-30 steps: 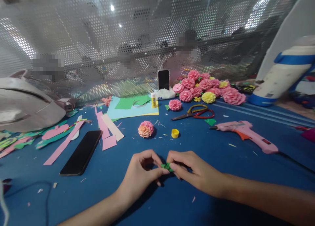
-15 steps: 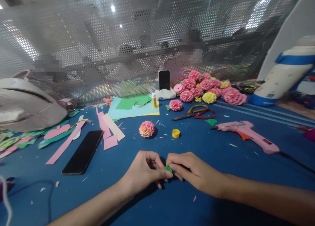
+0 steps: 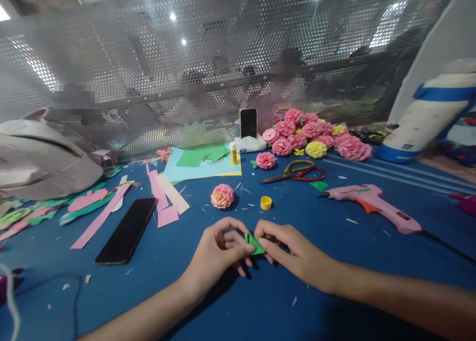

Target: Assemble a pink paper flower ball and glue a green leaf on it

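Our left hand [image 3: 217,252] and right hand [image 3: 293,254] meet low over the blue table [image 3: 230,311], both pinching a small green paper piece [image 3: 254,244] between thumb and fingertips — held close so we can work its folds; the pink-orange paper flower [image 3: 222,196] waits just beyond

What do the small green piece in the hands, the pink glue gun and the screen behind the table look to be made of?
Green piece, pinched by left hand and right hand: likely matte craft paper, thin, with sharp creased edges. Glue gun: smooth pink moulded plastic with an orange trigger, slightly glossy. Screen: apparently perforated sheet metal, grey, evenly punched with holes and reflecting lights.
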A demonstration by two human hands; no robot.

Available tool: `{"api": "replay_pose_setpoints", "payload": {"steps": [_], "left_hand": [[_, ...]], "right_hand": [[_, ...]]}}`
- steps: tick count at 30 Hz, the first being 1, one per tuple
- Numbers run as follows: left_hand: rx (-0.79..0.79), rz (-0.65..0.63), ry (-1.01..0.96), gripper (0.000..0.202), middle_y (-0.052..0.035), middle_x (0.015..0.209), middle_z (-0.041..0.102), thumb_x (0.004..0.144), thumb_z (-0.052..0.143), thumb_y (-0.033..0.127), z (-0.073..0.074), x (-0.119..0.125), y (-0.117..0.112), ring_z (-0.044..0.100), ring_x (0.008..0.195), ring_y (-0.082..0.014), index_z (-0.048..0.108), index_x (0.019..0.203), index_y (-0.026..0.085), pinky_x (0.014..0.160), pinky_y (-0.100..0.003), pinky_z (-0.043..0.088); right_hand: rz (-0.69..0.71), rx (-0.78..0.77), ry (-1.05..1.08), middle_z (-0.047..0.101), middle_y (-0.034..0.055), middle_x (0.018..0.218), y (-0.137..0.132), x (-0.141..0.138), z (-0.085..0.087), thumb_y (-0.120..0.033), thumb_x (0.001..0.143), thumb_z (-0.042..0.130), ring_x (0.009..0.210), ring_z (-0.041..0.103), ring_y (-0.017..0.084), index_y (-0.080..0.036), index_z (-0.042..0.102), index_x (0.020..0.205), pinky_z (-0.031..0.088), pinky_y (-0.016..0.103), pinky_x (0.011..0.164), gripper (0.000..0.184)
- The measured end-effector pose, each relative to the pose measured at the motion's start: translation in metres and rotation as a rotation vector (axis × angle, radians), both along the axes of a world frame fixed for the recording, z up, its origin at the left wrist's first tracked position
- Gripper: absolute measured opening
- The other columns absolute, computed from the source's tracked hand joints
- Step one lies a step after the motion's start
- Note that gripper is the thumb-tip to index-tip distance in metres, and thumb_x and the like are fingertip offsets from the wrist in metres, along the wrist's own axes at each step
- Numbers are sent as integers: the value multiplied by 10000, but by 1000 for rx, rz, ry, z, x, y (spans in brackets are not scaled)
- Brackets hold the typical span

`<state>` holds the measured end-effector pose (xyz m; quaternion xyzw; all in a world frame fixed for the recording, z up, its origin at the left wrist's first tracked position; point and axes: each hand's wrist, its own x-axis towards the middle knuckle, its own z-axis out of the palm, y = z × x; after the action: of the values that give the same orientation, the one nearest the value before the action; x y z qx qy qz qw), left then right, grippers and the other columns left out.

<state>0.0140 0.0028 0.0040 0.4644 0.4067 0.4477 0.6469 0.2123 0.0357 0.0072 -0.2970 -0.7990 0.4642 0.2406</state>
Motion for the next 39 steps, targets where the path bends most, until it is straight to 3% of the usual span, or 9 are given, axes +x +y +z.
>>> {"api": "replay_pose_setpoints", "payload": {"steps": [5, 11, 19, 26, 33, 39], "left_hand": [[88, -14, -5, 282, -5, 735, 652, 783, 788, 295, -3, 1, -5, 662, 633, -128, 631, 961, 143, 470, -189, 565], [147, 13, 14, 297, -17, 831, 639, 702, 836, 164, -3, 2, -4, 614, 747, -130, 643, 927, 147, 533, -202, 601], [148, -8, -34, 213, -12, 735, 632, 813, 765, 279, -1, -1, -3, 661, 711, -149, 659, 930, 135, 550, -234, 608], [147, 32, -6, 215, 8, 756, 622, 778, 760, 204, -3, 2, -5, 649, 671, -124, 605, 919, 157, 544, -222, 591], [144, 75, 81, 294, -5, 651, 647, 802, 752, 398, 2, 2, -4, 601, 529, -99, 682, 886, 125, 504, -213, 549], [131, 72, 36, 320, -26, 683, 689, 792, 779, 394, 1, 1, -4, 634, 571, -111, 720, 942, 117, 525, -208, 550]], "right_hand": [[-19, -21, -10, 522, -33, 707, 0, 0, 3, -361, 1026, 424, 611, 458, 103, -188, 487, 826, 340, 232, 573, 272], [-23, -21, -11, 506, -36, 708, 3, 0, 6, -357, 1021, 436, 614, 463, 101, -186, 507, 834, 340, 225, 570, 263], [-24, 39, 2, 535, -26, 748, 2, 3, 5, -356, 1017, 444, 643, 477, 107, -188, 543, 883, 352, 230, 586, 236], [-43, 44, 20, 554, -31, 749, 1, 2, 3, -391, 990, 519, 621, 463, 101, -193, 541, 962, 379, 225, 585, 201], [-19, 45, 11, 577, -31, 792, 2, 0, 0, -300, 930, 609, 605, 462, 84, -200, 537, 982, 383, 208, 566, 134], [-24, 36, 2, 577, -34, 788, 3, 0, 0, -298, 936, 599, 602, 470, 83, -200, 520, 991, 383, 205, 562, 138]]}}
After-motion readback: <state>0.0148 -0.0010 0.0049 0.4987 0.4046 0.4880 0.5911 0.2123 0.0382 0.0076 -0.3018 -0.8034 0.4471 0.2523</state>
